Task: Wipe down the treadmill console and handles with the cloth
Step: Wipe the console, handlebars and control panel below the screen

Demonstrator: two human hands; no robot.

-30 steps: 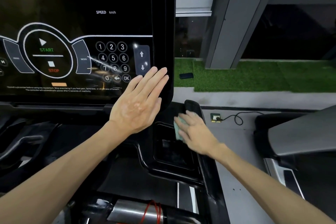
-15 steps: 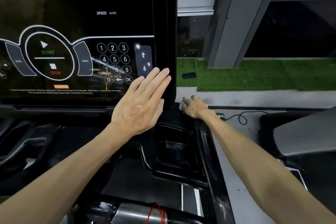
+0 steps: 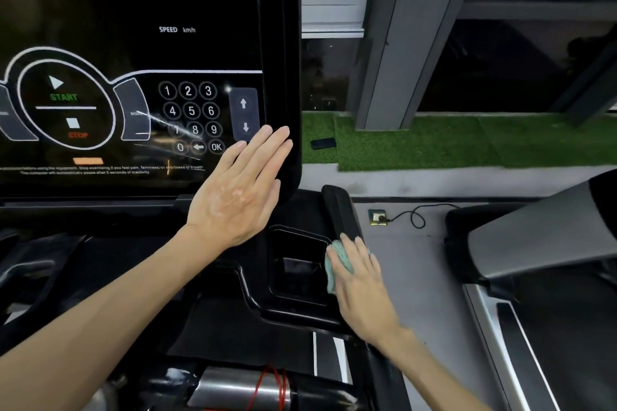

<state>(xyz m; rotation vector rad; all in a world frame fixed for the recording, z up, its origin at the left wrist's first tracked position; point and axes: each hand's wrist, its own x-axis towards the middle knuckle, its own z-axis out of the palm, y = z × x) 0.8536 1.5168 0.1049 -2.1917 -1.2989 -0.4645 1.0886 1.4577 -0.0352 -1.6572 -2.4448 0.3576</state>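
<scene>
1. One teal cloth point(image 3: 338, 264), pinned on the right handle point(image 3: 340, 210) under the right hand point(image 3: 362, 290); fingers flat, cloth mostly hidden.
2. Left hand point(image 3: 237, 197) spread open against the console point(image 3: 133, 77) corner; console cut off left.
</scene>
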